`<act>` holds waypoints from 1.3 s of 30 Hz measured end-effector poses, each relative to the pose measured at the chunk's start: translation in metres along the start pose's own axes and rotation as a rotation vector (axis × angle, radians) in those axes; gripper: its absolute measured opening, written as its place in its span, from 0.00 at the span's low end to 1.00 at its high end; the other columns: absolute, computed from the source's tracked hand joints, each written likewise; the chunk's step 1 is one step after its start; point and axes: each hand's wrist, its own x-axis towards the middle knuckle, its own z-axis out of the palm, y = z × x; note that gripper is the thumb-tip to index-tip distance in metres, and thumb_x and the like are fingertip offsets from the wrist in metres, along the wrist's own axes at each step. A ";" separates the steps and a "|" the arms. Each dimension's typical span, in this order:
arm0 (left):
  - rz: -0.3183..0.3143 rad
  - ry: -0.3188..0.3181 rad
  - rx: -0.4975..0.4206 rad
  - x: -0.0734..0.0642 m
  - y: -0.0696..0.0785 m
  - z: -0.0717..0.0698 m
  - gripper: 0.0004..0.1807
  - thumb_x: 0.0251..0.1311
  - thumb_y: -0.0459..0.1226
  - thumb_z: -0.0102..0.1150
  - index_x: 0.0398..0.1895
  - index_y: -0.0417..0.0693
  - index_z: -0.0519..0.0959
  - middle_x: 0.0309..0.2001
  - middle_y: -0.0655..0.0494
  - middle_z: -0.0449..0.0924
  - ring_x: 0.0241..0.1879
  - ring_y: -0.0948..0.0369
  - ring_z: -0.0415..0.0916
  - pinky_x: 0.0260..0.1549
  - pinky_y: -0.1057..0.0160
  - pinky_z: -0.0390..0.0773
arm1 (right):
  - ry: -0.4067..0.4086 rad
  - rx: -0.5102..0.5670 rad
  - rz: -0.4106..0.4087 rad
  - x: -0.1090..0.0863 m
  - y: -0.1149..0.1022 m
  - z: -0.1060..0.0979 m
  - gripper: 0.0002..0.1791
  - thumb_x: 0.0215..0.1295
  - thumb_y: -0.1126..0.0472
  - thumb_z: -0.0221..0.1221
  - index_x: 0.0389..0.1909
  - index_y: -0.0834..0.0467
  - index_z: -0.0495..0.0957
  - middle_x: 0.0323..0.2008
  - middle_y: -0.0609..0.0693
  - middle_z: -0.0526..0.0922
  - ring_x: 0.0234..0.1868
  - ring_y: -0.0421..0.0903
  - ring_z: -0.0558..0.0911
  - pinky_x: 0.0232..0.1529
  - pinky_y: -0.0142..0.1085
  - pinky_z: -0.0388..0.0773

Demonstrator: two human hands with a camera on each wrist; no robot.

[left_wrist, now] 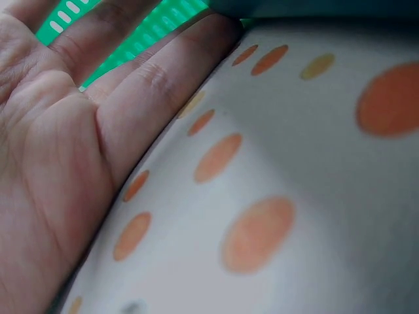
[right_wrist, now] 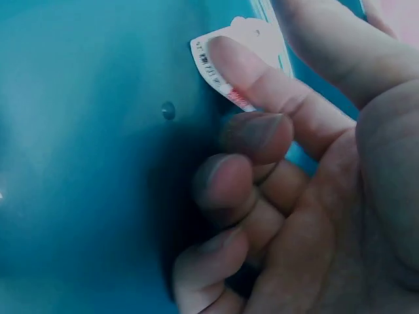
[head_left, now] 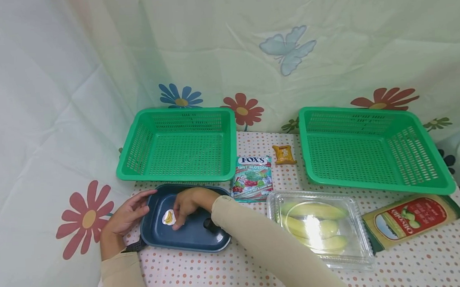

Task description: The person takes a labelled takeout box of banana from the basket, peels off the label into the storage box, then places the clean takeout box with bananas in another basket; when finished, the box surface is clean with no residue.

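A dark blue rectangular tray [head_left: 184,244] lies on the dotted tablecloth at the left. Over its inside, my right hand [head_left: 189,205] pinches a small white card with a banana picture [head_left: 169,217]. In the right wrist view, one finger lies against the printed back of the card [right_wrist: 213,75], and the other fingers are curled. My left hand [head_left: 130,214] is at the tray's left rim, its fingers fairly straight and the fingertips by the edge. The left wrist view shows its palm [left_wrist: 46,150] above the tablecloth.
Green baskets stand behind, one at left [head_left: 188,154] and one at right [head_left: 350,155]. Between them lie a Fox's candy bag [head_left: 253,179] and a small yellow packet [head_left: 284,154]. A clear box of bananas [head_left: 314,225] and an Olivoila pack [head_left: 414,221] lie at right.
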 end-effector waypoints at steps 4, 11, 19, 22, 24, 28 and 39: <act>0.006 -0.006 0.006 0.000 0.000 0.000 0.28 0.73 0.26 0.51 0.75 0.38 0.63 0.67 0.69 0.69 0.65 0.73 0.68 0.60 0.74 0.74 | -0.053 0.047 0.043 -0.007 0.002 -0.002 0.17 0.60 0.43 0.71 0.25 0.50 0.81 0.23 0.40 0.72 0.26 0.37 0.70 0.29 0.30 0.69; 0.018 -0.013 0.025 -0.001 -0.002 -0.002 0.29 0.73 0.24 0.50 0.75 0.37 0.62 0.68 0.70 0.67 0.67 0.75 0.64 0.60 0.76 0.73 | -0.124 0.114 0.059 -0.023 0.003 -0.003 0.17 0.59 0.46 0.73 0.28 0.51 0.78 0.27 0.41 0.73 0.26 0.38 0.69 0.30 0.31 0.70; -0.011 -0.006 0.040 -0.001 -0.001 -0.001 0.29 0.73 0.25 0.51 0.76 0.39 0.61 0.68 0.71 0.66 0.66 0.76 0.65 0.61 0.75 0.73 | -0.032 0.012 -0.051 -0.075 0.000 -0.015 0.16 0.56 0.44 0.74 0.31 0.47 0.80 0.32 0.41 0.77 0.33 0.38 0.73 0.34 0.28 0.71; -0.010 -0.010 0.023 -0.001 -0.003 -0.001 0.29 0.73 0.25 0.50 0.76 0.39 0.62 0.68 0.70 0.67 0.66 0.75 0.66 0.61 0.75 0.74 | 0.001 -0.006 -0.074 -0.101 0.004 -0.020 0.16 0.56 0.43 0.75 0.35 0.47 0.81 0.30 0.41 0.78 0.32 0.37 0.73 0.33 0.29 0.71; 0.001 -0.025 0.005 -0.001 -0.004 -0.002 0.29 0.73 0.25 0.49 0.76 0.39 0.62 0.69 0.69 0.67 0.66 0.74 0.67 0.61 0.74 0.74 | 0.024 -0.002 -0.079 -0.119 0.010 -0.022 0.17 0.56 0.43 0.75 0.38 0.47 0.82 0.28 0.41 0.79 0.29 0.37 0.73 0.32 0.29 0.71; 0.056 -0.076 -0.049 0.005 -0.005 -0.003 0.27 0.74 0.23 0.45 0.75 0.38 0.62 0.68 0.65 0.71 0.64 0.71 0.71 0.59 0.71 0.78 | 0.096 0.037 -0.070 -0.161 0.029 -0.025 0.19 0.57 0.43 0.74 0.43 0.46 0.82 0.25 0.42 0.77 0.26 0.37 0.73 0.30 0.31 0.71; 0.180 0.127 0.196 -0.011 0.047 0.012 0.22 0.72 0.20 0.46 0.67 0.25 0.66 0.72 0.50 0.69 0.70 0.71 0.67 0.61 0.74 0.74 | 0.363 0.139 -0.050 -0.281 0.100 -0.012 0.20 0.58 0.43 0.72 0.46 0.48 0.82 0.26 0.39 0.78 0.27 0.40 0.75 0.30 0.32 0.73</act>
